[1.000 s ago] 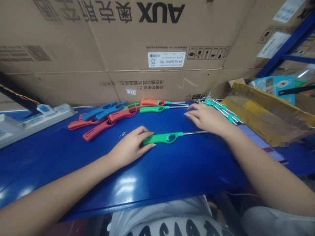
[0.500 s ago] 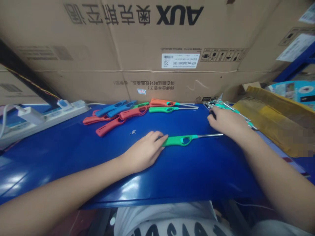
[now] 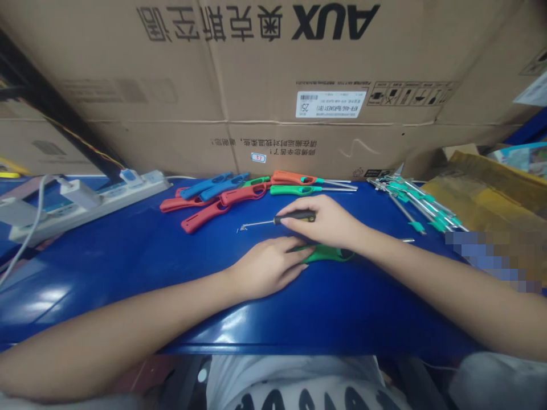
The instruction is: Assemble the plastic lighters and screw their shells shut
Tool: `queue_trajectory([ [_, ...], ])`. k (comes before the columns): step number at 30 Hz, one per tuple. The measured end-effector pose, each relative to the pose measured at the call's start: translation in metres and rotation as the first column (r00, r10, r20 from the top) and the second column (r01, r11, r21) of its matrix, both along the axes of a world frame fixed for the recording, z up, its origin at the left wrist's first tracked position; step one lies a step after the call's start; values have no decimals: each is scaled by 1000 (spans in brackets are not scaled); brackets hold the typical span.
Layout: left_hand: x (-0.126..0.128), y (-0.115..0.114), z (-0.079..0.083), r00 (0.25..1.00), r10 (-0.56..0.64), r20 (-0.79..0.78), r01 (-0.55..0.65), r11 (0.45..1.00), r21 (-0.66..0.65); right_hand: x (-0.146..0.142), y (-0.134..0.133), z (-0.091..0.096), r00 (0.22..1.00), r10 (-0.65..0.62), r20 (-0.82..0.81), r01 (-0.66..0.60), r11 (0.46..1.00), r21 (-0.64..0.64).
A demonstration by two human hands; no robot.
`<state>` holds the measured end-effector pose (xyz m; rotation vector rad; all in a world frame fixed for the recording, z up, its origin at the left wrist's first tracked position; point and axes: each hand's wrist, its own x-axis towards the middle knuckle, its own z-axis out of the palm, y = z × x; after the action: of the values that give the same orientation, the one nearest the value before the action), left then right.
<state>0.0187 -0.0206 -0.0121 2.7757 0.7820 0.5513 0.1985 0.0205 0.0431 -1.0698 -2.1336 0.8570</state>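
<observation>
My right hand [image 3: 329, 219] is closed around the dark handle of a screwdriver [image 3: 304, 215]. Its thin shaft points left, with the tip at a little cluster of screws [image 3: 244, 228] lying on the blue table [image 3: 171, 319]. Below it, my left hand [image 3: 271, 265] grips the handle end of a green gas lighter [image 3: 328, 253], which lies flat. My right wrist covers part of that lighter, and only the end of its metal tube shows beyond the forearm.
Behind the hands lie red and blue handle shells [image 3: 205, 213], plus an orange lighter [image 3: 293, 177] and a green one [image 3: 294, 189] with tubes. Metal tubes with teal parts [image 3: 421, 199] are heaped at right. A power strip [image 3: 106, 202] sits left; a large carton [image 3: 239, 97] stands behind.
My right hand has moved left from the tube heap and now holds the screwdriver over the screws. My left hand still holds the green gas lighter. The whole view has shifted slightly.
</observation>
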Motion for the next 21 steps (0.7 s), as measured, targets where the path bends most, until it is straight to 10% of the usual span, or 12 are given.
queue_trajectory([
  [9,0,1,1,999,-26,25,26,1000,-9,-37,13,-3,994,43,96,-46,999,25],
  [21,0,2,4,1000,2,2,-2,997,-83,19,-13,22,890,-219,-400,176,974,-142],
])
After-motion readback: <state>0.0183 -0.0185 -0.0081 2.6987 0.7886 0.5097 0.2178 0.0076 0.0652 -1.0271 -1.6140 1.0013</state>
